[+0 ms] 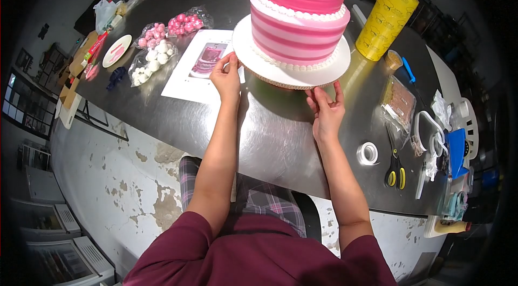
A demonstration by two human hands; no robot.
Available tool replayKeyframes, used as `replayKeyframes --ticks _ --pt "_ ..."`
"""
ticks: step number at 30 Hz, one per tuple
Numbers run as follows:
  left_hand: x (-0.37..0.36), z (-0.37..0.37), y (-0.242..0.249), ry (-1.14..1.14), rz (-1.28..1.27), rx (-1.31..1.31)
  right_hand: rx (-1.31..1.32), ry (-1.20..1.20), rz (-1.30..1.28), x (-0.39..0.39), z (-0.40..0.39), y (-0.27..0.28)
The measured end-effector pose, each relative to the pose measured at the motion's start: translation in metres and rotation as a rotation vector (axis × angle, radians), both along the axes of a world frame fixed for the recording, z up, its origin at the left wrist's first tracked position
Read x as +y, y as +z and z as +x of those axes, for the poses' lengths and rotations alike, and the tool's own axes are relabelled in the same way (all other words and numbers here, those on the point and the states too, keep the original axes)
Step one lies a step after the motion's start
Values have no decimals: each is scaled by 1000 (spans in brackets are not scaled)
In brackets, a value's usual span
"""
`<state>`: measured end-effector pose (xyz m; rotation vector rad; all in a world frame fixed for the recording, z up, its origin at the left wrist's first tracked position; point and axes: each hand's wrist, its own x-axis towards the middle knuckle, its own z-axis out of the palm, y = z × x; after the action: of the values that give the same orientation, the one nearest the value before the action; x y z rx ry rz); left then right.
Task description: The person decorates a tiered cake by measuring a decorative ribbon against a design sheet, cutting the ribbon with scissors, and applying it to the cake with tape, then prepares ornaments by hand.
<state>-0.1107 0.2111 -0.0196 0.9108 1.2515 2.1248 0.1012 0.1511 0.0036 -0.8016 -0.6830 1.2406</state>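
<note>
A tall pink cake (299, 38) with white piped borders stands on a round white cake board (244, 43). Gold-brown trim (278, 83) runs along the board's front edge. My left hand (226, 78) is closed at the board's left edge, fingertips pinched against the trim. At the front right, my right hand (327, 113) has its thumb and fingers closed at the same edge, one finger raised higher. Exactly what lies between the fingertips is partly hidden. Left of the cake, a printed sheet (181, 78) with a picture of a pink cake lies flat.
Bags of pink balls (184, 24) and white balls (156, 60) lie left, near a white plate (116, 51). To the right are a yellow patterned roll (387, 19), a tape roll (367, 154), scissors (395, 170) and a blue-handled tool (408, 70) on the metal table (275, 145).
</note>
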Motion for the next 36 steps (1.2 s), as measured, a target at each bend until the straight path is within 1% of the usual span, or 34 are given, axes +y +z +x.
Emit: replayKeyframes --ticks 3,6,12,15,19,22,23,27,30,31,36 --pt "5 -3 -6 44 -10 58 -2 -5 -2 1 1 -1" --pt "7 -2 -9 49 44 54 5 -6 -3 0 0 -1" --pt "4 2 -5 78 36 54 4 -5 -1 1 0 -1" --pt "3 3 -7 113 45 100 1 -4 -4 2 3 -2" --pt "1 3 -8 195 80 260 4 -11 -27 4 6 -1" --pt "-7 6 -2 299 35 427 9 -17 -28 7 10 -3" --pt "-5 5 -5 302 55 450 12 -18 -24 8 11 -3" --pt "-9 8 -4 257 71 387 21 -18 -12 11 15 -3" --pt "-9 9 -6 143 86 218 48 -20 -17 14 19 -5" --pt "-11 9 -6 134 63 229 34 -25 -17 15 20 -5" --pt "-14 11 -4 144 111 263 49 -27 -26 19 24 -6"
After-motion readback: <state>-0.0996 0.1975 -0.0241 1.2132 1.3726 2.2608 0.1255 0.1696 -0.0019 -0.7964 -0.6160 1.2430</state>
